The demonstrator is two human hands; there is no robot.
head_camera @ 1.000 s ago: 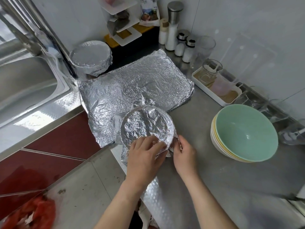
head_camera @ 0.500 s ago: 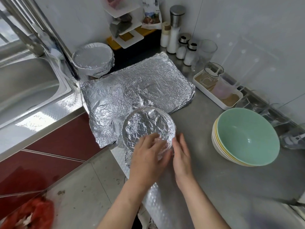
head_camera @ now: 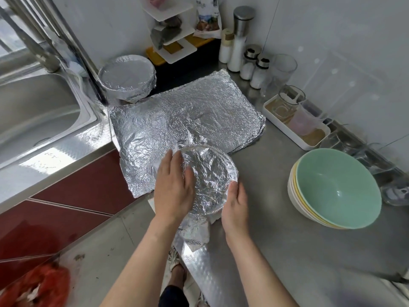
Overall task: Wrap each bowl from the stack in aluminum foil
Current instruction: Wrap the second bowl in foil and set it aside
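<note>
A foil-covered bowl [head_camera: 210, 178] sits at the counter's front edge, partly on a large crinkled foil sheet [head_camera: 177, 122]. My left hand [head_camera: 174, 187] lies flat on the bowl's left side with straight fingers pressing the foil. My right hand [head_camera: 235, 204] cups the bowl's near right rim, fingers against the foil. A loose foil flap [head_camera: 194, 233] hangs below the bowl over the edge. A stack of bare bowls [head_camera: 332, 189], green on top, stands to the right. Wrapped bowls [head_camera: 127, 78] stand at the back left.
A steel sink [head_camera: 37, 111] lies to the left. Salt shakers and bottles [head_camera: 247, 60], a glass [head_camera: 284, 69] and a white tray with cups [head_camera: 296, 122] line the back wall. A white rack [head_camera: 172, 29] stands in the corner. The floor lies below the counter edge.
My left hand slid from the bowl's near rim to its left side. My right hand moved closer and now cups the near right rim. The bowl has shifted slightly right.
</note>
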